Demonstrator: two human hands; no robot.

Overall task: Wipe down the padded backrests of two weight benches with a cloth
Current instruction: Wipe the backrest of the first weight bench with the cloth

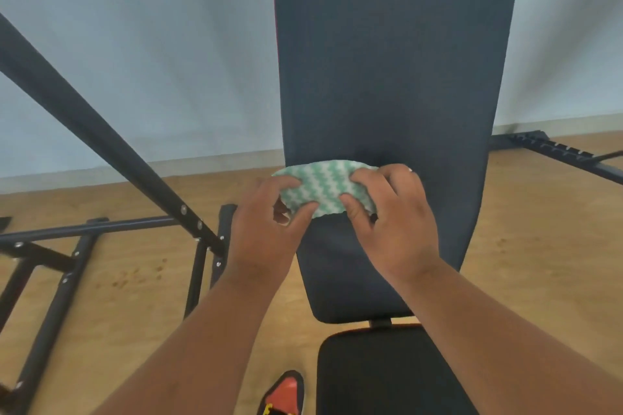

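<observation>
**Backrest, first bench: cloth being readied, wipe not evidently begun**

Backrest [387, 77] inclined, filling frame from 12 o'clock down to centre; dark padding, no visible wipe streaks. Black metal frame [101, 145] at 9 o'clock, crossing wooden floor [141, 273]. Left hand [266, 229] just left of centre: thumb and fingers pinching left end of cloth [323, 189]. Cloth green-and-white, bunched, stretched between both hands over lower backrest; contact with pad cannot be told. Right hand [391, 216] at cloth's right end, fingers curled over, thumb pinching beneath. Seat pad [371, 374] at 6 o'clock. Judged early: this backrest largely unwiped, second bench not identifiable in view.
</observation>
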